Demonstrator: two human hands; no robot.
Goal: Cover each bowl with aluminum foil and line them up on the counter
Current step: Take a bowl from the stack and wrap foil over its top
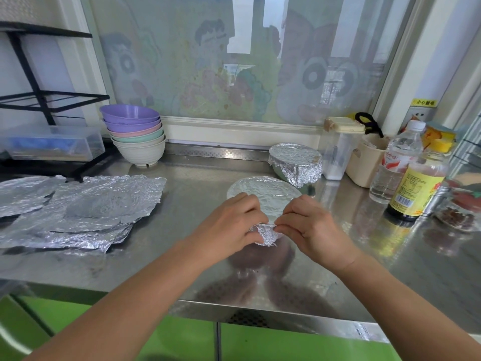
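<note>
fingers [253, 214] of left hand [231, 225] and right hand [312, 227] are pinched on a foil flap [265, 234] at the bowl [263, 194] rim; pulled hard, it could be torn or the bowl tipped.

Water bottle [398, 162], sauce bottle [416, 190] at right, black rack [39, 100] and clear box [52, 144] at left

Two bare forearms come up from the lower edge of the view and angle toward each other, the left forearm [135, 293] from the lower left, the right forearm [406, 295] from the lower right. The left hand [230, 224] lies knuckles up with its fingers curled, pinching a crumpled foil edge [266, 234] just to its right. The right hand [313, 227] mirrors it, fingers curled, pinching the same foil edge from the other side. The fingertips of the two hands nearly meet.
</note>
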